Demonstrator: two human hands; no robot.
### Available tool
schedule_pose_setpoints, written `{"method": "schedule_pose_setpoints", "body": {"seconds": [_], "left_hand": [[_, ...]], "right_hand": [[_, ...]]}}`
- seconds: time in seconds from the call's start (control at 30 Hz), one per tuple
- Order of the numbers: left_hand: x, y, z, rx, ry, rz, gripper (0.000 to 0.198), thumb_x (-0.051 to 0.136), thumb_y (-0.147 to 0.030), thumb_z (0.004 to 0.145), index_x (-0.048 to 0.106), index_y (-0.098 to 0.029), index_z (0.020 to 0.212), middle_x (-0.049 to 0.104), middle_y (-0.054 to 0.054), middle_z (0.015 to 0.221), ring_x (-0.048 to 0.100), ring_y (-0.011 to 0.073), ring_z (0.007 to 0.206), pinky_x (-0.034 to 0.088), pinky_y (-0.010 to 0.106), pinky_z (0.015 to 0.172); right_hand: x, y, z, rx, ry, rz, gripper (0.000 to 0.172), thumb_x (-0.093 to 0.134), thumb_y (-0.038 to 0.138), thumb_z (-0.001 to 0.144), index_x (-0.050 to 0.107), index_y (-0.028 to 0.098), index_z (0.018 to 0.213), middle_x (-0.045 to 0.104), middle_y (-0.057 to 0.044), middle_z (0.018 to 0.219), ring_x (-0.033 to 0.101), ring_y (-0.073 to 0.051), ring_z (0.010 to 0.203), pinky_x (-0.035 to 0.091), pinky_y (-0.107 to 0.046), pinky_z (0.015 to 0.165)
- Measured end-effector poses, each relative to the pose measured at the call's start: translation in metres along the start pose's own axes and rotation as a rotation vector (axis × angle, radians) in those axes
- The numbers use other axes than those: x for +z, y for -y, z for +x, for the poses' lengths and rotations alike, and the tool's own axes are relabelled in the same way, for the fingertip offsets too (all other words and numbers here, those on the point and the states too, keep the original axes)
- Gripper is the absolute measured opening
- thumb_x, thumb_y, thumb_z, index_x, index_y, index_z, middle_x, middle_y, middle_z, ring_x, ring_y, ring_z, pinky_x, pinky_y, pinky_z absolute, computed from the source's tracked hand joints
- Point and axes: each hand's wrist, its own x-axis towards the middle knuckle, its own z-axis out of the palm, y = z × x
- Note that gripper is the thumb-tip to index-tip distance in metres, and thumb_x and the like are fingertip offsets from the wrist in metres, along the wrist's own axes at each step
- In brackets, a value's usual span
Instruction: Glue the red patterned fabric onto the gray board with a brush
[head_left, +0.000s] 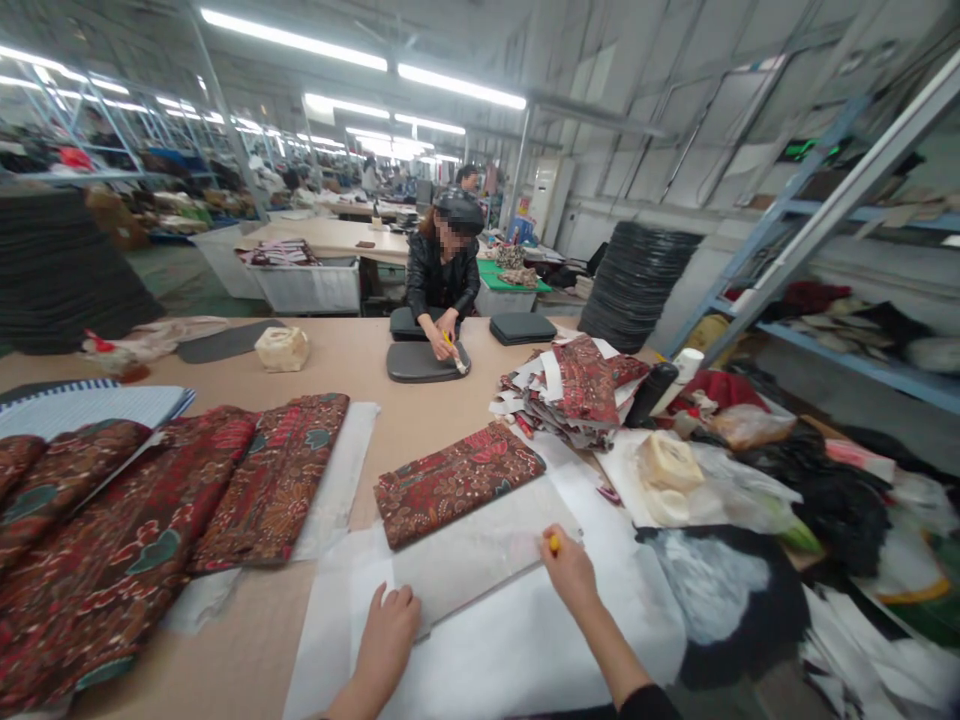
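Note:
A flat pale grey panel (472, 555) lies tilted across a white sheet (517, 650) on the table. At the panel's lower left corner rests my left hand (386, 635), fingers somewhat apart and holding nothing. My right hand (571, 572) is closed round a yellow-handled brush (554, 543) at the panel's right end; the brush head is hard to make out. Along the panel's far edge sits a folded piece of red-brown patterned fabric (457, 480). Right of my right hand, whitish paste (709, 580) covers part of a black sheet (742, 660).
More patterned fabric (172, 500) lies at left. Fabric pieces (577, 390) are heaped at right, near a white bottle (679, 380) and plastic bags (832, 490). Across the table (337, 350) a co-worker (444, 270) brushes a dark padded panel (420, 363). Tall dark stacks (634, 285) flank the table.

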Motion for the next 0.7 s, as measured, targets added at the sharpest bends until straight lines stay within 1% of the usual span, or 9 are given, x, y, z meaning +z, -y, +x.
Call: {"method": "schedule_pose_setpoints", "body": {"seconds": [0.07, 0.13, 0.2, 0.27, 0.37, 0.43, 0.5, 0.6, 0.7], "left_hand": [[0.0, -0.003, 0.002, 0.036, 0.004, 0.039, 0.037, 0.026, -0.008, 0.081, 0.061, -0.02, 0.087, 0.062, 0.004, 0.096, 0.055, 0.0177, 0.097, 0.021, 0.045, 0.106], [-0.001, -0.005, 0.004, 0.062, 0.027, 0.059, 0.039, 0.025, -0.007, 0.082, 0.061, -0.02, 0.086, 0.063, 0.004, 0.094, 0.056, 0.0174, 0.097, 0.019, 0.044, 0.108], [-0.004, -0.007, 0.006, 0.069, 0.055, 0.073, 0.039, 0.025, -0.007, 0.082, 0.062, -0.02, 0.085, 0.063, 0.005, 0.094, 0.056, 0.0181, 0.097, 0.019, 0.044, 0.108], [-0.009, -0.009, 0.008, 0.063, 0.089, 0.081, 0.04, 0.025, -0.007, 0.081, 0.063, -0.019, 0.086, 0.064, 0.006, 0.095, 0.056, 0.019, 0.098, 0.019, 0.044, 0.108], [-0.017, -0.013, 0.012, 0.032, 0.157, 0.071, 0.041, 0.024, -0.006, 0.08, 0.063, -0.017, 0.087, 0.065, 0.007, 0.097, 0.057, 0.0194, 0.1, 0.022, 0.043, 0.107], [-0.02, -0.015, 0.015, 0.005, 0.191, 0.058, 0.042, 0.024, -0.005, 0.078, 0.063, -0.017, 0.088, 0.067, 0.008, 0.096, 0.058, 0.019, 0.099, 0.024, 0.041, 0.106], [-0.021, -0.015, 0.018, -0.023, 0.207, 0.046, 0.041, 0.025, -0.005, 0.077, 0.063, -0.017, 0.089, 0.068, 0.008, 0.097, 0.059, 0.0185, 0.099, 0.026, 0.04, 0.104], [-0.023, -0.013, 0.024, -0.054, 0.196, 0.054, 0.04, 0.027, -0.004, 0.075, 0.061, -0.017, 0.092, 0.068, 0.008, 0.098, 0.059, 0.0192, 0.099, 0.029, 0.039, 0.101], [-0.029, -0.012, 0.031, -0.054, 0.17, 0.083, 0.038, 0.027, -0.007, 0.075, 0.06, -0.016, 0.092, 0.068, 0.009, 0.095, 0.061, 0.0213, 0.095, 0.036, 0.038, 0.091]], "right_hand": [[0.014, 0.021, -0.017, -0.098, 0.097, 0.148, 0.016, 0.043, 0.024, 0.079, 0.058, 0.021, 0.083, 0.06, 0.001, 0.066, 0.056, -0.014, 0.063, 0.037, -0.021, 0.058], [0.032, 0.04, -0.031, -0.269, 0.276, 0.294, 0.013, 0.049, 0.023, 0.075, 0.06, 0.023, 0.08, 0.062, 0.002, 0.069, 0.056, -0.012, 0.064, 0.038, -0.019, 0.06], [0.041, 0.041, -0.029, -0.311, 0.372, 0.339, 0.011, 0.051, 0.021, 0.072, 0.06, 0.023, 0.078, 0.062, 0.004, 0.067, 0.056, -0.011, 0.063, 0.037, -0.019, 0.059], [0.031, 0.019, -0.01, -0.201, 0.327, 0.325, 0.011, 0.05, 0.02, 0.072, 0.059, 0.021, 0.076, 0.06, 0.004, 0.064, 0.055, -0.011, 0.061, 0.037, -0.019, 0.057], [-0.007, -0.033, 0.029, 0.011, 0.104, 0.206, 0.014, 0.043, 0.021, 0.078, 0.057, 0.02, 0.079, 0.055, 0.004, 0.058, 0.054, -0.013, 0.058, 0.036, -0.021, 0.057], [-0.027, -0.056, 0.047, 0.069, -0.003, 0.074, 0.015, 0.042, 0.021, 0.079, 0.056, 0.02, 0.081, 0.052, 0.004, 0.055, 0.052, -0.013, 0.055, 0.034, -0.022, 0.055], [-0.033, -0.064, 0.053, 0.031, -0.009, 0.045, 0.014, 0.043, 0.024, 0.08, 0.057, 0.021, 0.082, 0.052, 0.004, 0.055, 0.051, -0.013, 0.054, 0.033, -0.022, 0.054], [-0.028, -0.058, 0.051, -0.072, 0.112, 0.149, 0.011, 0.047, 0.026, 0.079, 0.057, 0.022, 0.081, 0.056, 0.004, 0.057, 0.053, -0.012, 0.055, 0.033, -0.02, 0.054], [-0.031, -0.06, 0.054, 0.007, 0.108, 0.041, 0.011, 0.045, 0.021, 0.081, 0.056, 0.02, 0.08, 0.059, 0.002, 0.059, 0.055, -0.013, 0.057, 0.032, -0.021, 0.053]]}}
